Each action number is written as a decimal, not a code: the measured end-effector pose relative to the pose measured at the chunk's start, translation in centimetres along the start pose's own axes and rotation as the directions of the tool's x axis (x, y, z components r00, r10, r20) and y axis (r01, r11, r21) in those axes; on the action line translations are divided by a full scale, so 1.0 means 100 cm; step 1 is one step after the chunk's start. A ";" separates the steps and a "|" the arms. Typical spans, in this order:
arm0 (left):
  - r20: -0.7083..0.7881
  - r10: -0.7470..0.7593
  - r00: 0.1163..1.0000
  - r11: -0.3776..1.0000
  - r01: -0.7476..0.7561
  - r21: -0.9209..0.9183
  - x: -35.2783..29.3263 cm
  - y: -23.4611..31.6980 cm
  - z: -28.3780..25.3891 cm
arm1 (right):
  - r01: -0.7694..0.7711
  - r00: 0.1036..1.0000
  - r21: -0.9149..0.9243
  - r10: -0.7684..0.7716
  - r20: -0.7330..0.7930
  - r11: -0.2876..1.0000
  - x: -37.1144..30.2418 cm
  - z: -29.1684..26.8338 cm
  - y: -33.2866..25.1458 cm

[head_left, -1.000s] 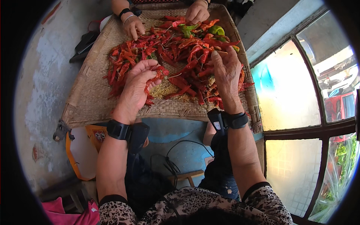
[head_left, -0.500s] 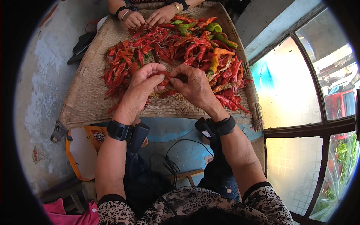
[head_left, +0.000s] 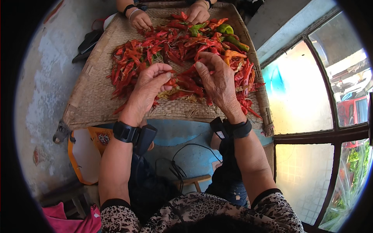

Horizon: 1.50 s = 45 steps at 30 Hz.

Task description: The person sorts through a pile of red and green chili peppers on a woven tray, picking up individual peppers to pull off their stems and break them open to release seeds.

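Observation:
In my left hand, a red chili pepper is pinched between thumb and fingers, just above the near part of the pile. My right hand is over the right side of the heap of red chili peppers. Its thumb and curved forefinger stand apart near some red peppers, and I see nothing gripped between them. The heap lies on a woven tray. Green peppers and an orange pepper lie at its right, and pale seeds are scattered near the front.
Across the tray, another person's hands touch the far peppers. A glazed window closes in the right side, a bare wall the left. Below the tray are a cardboard box, a black cable and a wooden stool.
My right hand has moved right, away from my left, and its fingers have parted. My left hand keeps its pepper. The other person's hands have spread apart, one moving right.

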<state>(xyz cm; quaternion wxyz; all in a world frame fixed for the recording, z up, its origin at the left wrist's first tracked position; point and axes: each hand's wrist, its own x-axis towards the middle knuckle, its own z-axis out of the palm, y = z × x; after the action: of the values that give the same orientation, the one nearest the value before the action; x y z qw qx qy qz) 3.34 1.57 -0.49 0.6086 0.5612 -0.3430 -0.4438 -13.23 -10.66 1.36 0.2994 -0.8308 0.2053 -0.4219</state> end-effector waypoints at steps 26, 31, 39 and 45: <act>-0.146 0.083 0.986 0.993 -0.070 0.094 0.001 0.011 -0.013 | -0.018 0.947 -0.075 -0.007 -0.321 0.997 0.008 -0.019 0.019; -0.038 0.289 0.957 0.745 -0.199 0.636 -0.004 0.003 -0.022 | 0.092 0.952 -0.250 -0.011 0.307 0.964 -0.005 -0.011 -0.001; 0.123 0.174 0.977 0.644 -0.207 0.736 -0.013 0.007 -0.006 | 0.253 0.858 -0.570 0.091 0.505 0.782 -0.025 0.016 0.006; 0.076 0.249 0.965 0.578 -0.212 0.788 -0.016 0.012 -0.014 | 0.117 0.901 -0.387 0.066 0.429 0.915 -0.016 0.015 0.011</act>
<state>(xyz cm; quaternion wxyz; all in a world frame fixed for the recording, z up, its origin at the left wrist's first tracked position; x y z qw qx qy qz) 4.27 3.52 0.64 0.3581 0.7315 -0.5600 -0.1519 -12.97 -10.10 -1.00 0.1541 -0.9499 0.2048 -0.1791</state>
